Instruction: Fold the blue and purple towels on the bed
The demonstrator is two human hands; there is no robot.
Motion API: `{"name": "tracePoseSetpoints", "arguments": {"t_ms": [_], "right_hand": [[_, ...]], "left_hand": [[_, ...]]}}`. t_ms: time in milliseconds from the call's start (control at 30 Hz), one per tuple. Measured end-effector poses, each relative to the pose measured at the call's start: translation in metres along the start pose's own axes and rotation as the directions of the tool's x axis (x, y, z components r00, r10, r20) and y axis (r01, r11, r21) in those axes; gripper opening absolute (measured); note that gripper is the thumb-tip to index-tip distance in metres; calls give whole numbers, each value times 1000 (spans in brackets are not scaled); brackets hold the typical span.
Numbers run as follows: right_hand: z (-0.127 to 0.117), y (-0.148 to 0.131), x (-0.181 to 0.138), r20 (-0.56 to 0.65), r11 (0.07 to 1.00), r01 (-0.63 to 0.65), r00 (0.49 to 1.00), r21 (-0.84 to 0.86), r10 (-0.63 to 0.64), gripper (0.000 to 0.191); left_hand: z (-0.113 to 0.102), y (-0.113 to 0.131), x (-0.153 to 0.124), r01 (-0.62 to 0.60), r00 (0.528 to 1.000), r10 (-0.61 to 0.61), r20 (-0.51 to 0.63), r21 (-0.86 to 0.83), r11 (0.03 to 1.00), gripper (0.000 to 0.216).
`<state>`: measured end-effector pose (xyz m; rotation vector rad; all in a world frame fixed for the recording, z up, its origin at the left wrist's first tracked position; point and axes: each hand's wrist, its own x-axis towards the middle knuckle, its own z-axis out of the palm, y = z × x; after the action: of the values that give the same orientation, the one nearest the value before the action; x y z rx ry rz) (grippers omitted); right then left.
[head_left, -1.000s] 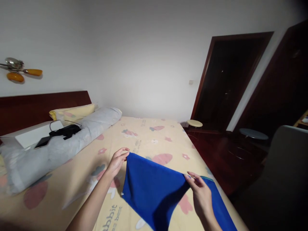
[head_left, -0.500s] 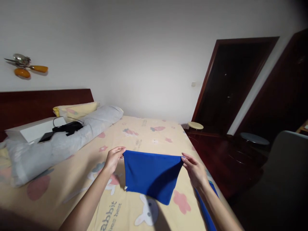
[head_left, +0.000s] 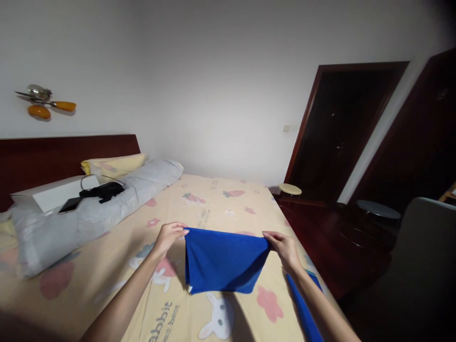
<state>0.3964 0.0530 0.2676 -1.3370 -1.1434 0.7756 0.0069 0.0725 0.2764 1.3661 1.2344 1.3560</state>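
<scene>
A blue cloth [head_left: 226,261] hangs between my two hands in front of me, its top edge drawn nearly straight. My left hand [head_left: 171,236] pinches the upper left corner, and my right hand [head_left: 283,247] pinches the upper right corner. A small white tag shows at the cloth's lower left. Below and behind it lies the yellow bed sheet [head_left: 199,213], printed with rabbits and carrots. Under my right forearm, a second blue cloth [head_left: 302,304] lies near the bed's edge, partly hidden by the arm.
At the left, a grey rolled quilt [head_left: 96,228] carries a white box [head_left: 53,192], a phone [head_left: 70,204] and a black item [head_left: 105,191]. A yellow pillow [head_left: 117,165] rests by the headboard [head_left: 71,147]. Right of the bed stand round stools [head_left: 290,189] and a grey chair back [head_left: 423,247].
The cloth's lower edge has swung up and levelled out, and its left side now shows a fold. Both hands keep their pinch on the corners. The view has tilted slightly.
</scene>
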Motion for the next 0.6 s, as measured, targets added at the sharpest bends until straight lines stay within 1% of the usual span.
{"name": "tracePoseSetpoints", "arguments": {"t_ms": [133, 200, 267, 333, 400, 500, 600], "right_hand": [[1, 0, -2, 99, 992, -46, 994, 115, 34, 51], [0, 0, -2, 125, 989, -51, 992, 137, 34, 52], [-1, 1, -2, 127, 992, -35, 992, 122, 19, 53], [-1, 1, 0, 108, 999, 4, 994, 49, -9, 48], [-2, 0, 3, 86, 996, 61, 995, -68, -55, 35], [-1, -3, 8, 77, 956, 162, 986, -244, -147, 16], [1, -7, 16, 87, 903, 236, 972, -360, -220, 12]], "left_hand": [[-3, -4, 3, -27, 1000, 27, 8, 38, 999, 37], [-6, -6, 5, -31, 1000, 31, -1, 42, 999, 37], [-9, -9, 8, -29, 1000, 29, -6, 49, 998, 39], [-12, -13, 10, -28, 1000, 28, 3, 66, 997, 42], [-14, -16, 14, -40, 999, 39, 19, 94, 995, 42], [-14, -20, 20, -85, 996, 82, 29, 158, 984, 33], [-12, -18, 30, -164, 986, 156, 50, 246, 955, 22]]}}
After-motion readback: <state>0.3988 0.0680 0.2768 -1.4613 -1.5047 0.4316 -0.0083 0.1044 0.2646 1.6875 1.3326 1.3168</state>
